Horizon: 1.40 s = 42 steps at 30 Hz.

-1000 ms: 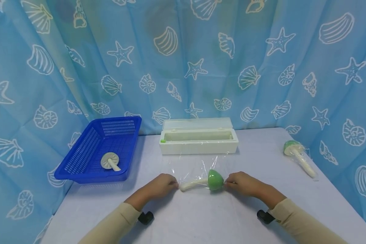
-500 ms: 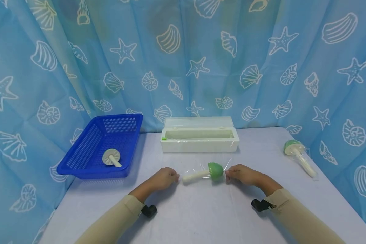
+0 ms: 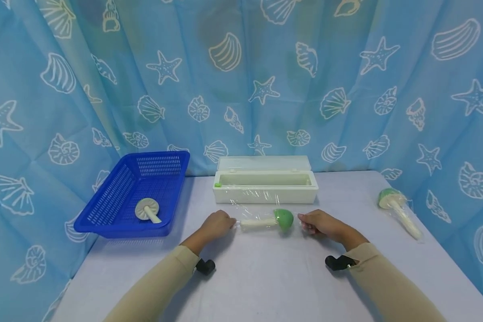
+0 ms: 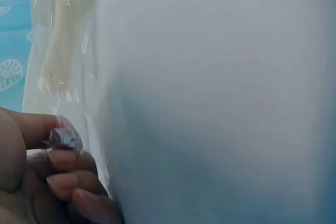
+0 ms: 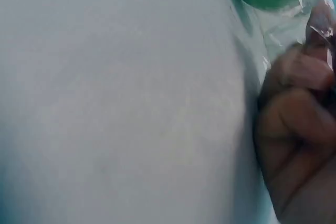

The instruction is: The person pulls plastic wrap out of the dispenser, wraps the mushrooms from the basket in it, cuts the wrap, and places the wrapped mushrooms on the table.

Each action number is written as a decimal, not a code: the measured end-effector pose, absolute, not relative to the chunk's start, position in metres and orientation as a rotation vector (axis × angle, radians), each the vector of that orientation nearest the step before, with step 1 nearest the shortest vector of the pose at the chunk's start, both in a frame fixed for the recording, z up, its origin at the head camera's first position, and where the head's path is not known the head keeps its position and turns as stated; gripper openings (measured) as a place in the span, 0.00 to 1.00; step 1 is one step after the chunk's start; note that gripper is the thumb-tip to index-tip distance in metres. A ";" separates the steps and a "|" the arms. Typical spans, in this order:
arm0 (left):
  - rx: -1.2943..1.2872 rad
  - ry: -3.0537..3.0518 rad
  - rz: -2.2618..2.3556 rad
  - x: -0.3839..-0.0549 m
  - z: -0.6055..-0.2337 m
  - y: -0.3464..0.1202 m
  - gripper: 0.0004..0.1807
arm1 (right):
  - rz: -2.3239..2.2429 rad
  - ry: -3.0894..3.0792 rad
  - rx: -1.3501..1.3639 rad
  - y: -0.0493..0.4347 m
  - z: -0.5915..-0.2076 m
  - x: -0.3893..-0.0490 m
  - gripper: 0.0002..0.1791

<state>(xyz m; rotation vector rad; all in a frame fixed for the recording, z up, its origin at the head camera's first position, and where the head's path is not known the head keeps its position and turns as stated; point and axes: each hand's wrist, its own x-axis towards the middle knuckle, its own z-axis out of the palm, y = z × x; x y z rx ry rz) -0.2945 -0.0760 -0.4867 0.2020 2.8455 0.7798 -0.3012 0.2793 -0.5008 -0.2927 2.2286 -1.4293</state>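
Note:
A toy mushroom with a green cap (image 3: pixel 283 219) and pale stem (image 3: pixel 259 224) lies wrapped in clear plastic film (image 4: pixel 79 40), just in front of the white box. My left hand (image 3: pixel 218 223) pinches the film's gathered end beyond the stem tip, thumb against curled fingers. At the cap side, my right hand (image 3: pixel 321 222) pinches the other end of the film, which shows crumpled at its fingertips in the right wrist view. Whether the mushroom touches the table cannot be told.
A long white box (image 3: pixel 265 194) stands at the back with its lid raised. On the left, a blue basket (image 3: pixel 173 197) holds another mushroom (image 3: pixel 146 209). A film-wrapped green-capped mushroom (image 3: pixel 400 212) lies at the table's right side. A shell-patterned curtain (image 3: pixel 241 89) hangs behind.
Both hands have moved the wrapped mushroom away from me, nearer to the white box. The stem now lies more level. My right hand has drawn slightly farther from the cap.

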 end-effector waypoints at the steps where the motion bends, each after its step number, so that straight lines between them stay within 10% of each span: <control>1: 0.180 2.853 0.770 -0.297 -0.485 -0.075 0.22 | -1.421 2.269 -0.263 0.278 -0.500 -0.303 0.26; 14: -0.098 2.927 0.711 -0.319 -0.488 -0.074 0.19 | -1.088 2.860 0.018 0.249 -0.492 -0.315 0.22; 25: -0.185 2.986 0.758 -0.322 -0.487 -0.083 0.29 | -1.117 2.858 0.155 0.249 -0.491 -0.320 0.42; 31: 0.040 2.961 0.831 -0.323 -0.492 -0.081 0.13 | -1.382 2.747 0.044 0.254 -0.497 -0.325 0.18; 42: 0.127 2.933 0.960 -0.325 -0.496 -0.079 0.13 | -1.351 2.839 -0.041 0.254 -0.506 -0.329 0.16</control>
